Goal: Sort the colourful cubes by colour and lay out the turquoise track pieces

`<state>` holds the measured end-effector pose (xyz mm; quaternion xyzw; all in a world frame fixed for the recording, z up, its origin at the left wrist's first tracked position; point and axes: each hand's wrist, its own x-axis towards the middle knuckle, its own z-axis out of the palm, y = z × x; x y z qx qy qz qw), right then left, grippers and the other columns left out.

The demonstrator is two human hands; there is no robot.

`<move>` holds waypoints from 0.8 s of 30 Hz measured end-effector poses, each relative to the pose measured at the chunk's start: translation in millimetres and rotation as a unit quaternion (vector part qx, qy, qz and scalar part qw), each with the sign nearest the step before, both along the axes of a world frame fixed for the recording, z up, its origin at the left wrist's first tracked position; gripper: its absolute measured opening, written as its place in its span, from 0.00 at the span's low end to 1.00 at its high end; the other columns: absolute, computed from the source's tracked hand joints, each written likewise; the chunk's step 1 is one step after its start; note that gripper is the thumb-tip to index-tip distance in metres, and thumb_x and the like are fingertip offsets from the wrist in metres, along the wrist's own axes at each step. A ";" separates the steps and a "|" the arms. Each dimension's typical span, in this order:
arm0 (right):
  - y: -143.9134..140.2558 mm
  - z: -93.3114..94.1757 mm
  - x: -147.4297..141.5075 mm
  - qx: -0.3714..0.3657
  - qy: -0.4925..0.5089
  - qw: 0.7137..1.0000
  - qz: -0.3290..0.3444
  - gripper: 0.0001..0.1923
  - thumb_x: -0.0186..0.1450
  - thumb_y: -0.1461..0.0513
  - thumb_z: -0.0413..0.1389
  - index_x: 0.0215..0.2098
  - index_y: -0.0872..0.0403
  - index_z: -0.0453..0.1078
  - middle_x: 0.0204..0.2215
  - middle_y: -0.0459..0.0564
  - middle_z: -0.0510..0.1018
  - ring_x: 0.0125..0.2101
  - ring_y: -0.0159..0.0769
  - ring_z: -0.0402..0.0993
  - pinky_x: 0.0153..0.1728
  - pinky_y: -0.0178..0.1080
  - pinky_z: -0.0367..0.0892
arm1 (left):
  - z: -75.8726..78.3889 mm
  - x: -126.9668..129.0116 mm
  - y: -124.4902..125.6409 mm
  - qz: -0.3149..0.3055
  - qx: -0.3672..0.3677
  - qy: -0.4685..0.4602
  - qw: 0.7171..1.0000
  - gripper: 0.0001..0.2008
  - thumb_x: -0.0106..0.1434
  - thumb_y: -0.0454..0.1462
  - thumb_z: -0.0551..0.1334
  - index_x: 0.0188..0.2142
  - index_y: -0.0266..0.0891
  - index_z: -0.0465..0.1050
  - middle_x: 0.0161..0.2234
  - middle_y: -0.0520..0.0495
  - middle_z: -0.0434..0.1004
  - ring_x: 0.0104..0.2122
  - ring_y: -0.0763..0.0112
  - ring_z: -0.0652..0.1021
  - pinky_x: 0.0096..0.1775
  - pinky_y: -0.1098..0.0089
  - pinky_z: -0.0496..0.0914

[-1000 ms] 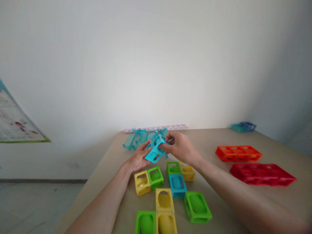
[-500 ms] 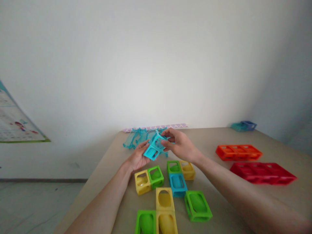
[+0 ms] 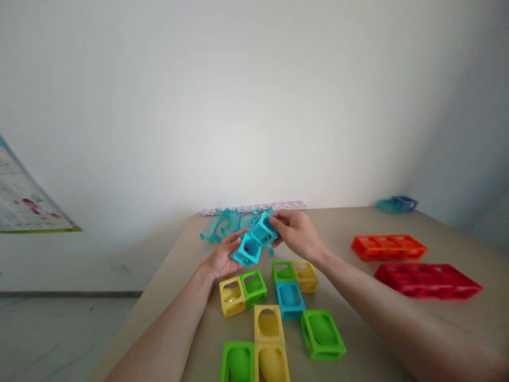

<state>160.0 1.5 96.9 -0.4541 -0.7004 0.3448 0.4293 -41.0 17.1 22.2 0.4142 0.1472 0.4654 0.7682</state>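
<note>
Above the table, my left hand (image 3: 226, 255) is closed on a light-blue hollow cube block (image 3: 247, 251) with a round opening. My right hand (image 3: 292, 228) pinches a second light-blue cube block (image 3: 263, 229) between thumb and fingers, up and to the right. The two cubes meet at an edge, both tilted; whether they are locked together I cannot tell. Below the hands lie a joined yellow and green pair of blocks (image 3: 242, 292) and an L-shaped group with a blue block (image 3: 289, 301), a green block (image 3: 283, 271) and a yellow one (image 3: 305, 276).
Nearest me are yellow blocks (image 3: 269, 339) beside a green block (image 3: 238, 363), and a single green block (image 3: 323, 335). An orange row (image 3: 388, 248) and a red row (image 3: 427, 280) lie at right. Clear teal frames (image 3: 225, 225) stand behind my hands, dark-blue pieces (image 3: 403, 203) far right.
The blue cubes have turned in my hands, so the lower one's round opening now shows. My right hand has shifted slightly to the right; the table blocks stay put.
</note>
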 end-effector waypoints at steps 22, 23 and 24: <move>-37.8 29.8 4.8 0.119 -0.410 0.903 -0.043 0.25 0.64 0.49 0.50 0.16 0.55 0.70 0.16 0.56 0.74 0.19 0.37 0.71 0.21 0.36 0.55 | 1.9 -7.8 4.2 0.074 0.011 -0.015 0.997 0.21 0.46 0.35 0.72 0.41 0.38 0.75 0.31 0.47 0.81 0.29 0.65 0.80 0.35 0.62 0.75; -43.4 28.1 5.5 0.102 -0.439 0.893 -0.017 0.24 0.61 0.48 0.54 0.16 0.55 0.71 0.15 0.56 0.74 0.18 0.38 0.71 0.21 0.36 0.55 | 2.0 -8.4 4.4 0.083 0.012 -0.018 0.996 0.24 0.44 0.34 0.72 0.43 0.38 0.74 0.32 0.47 0.82 0.29 0.64 0.80 0.36 0.61 0.75; -49.1 25.4 5.5 0.089 -0.463 0.882 0.009 0.22 0.58 0.48 0.56 0.17 0.55 0.73 0.15 0.57 0.75 0.19 0.40 0.72 0.20 0.36 0.56 | 2.0 -8.9 4.5 0.091 0.011 -0.020 0.996 0.27 0.43 0.34 0.73 0.45 0.39 0.74 0.32 0.47 0.82 0.30 0.63 0.80 0.37 0.61 0.75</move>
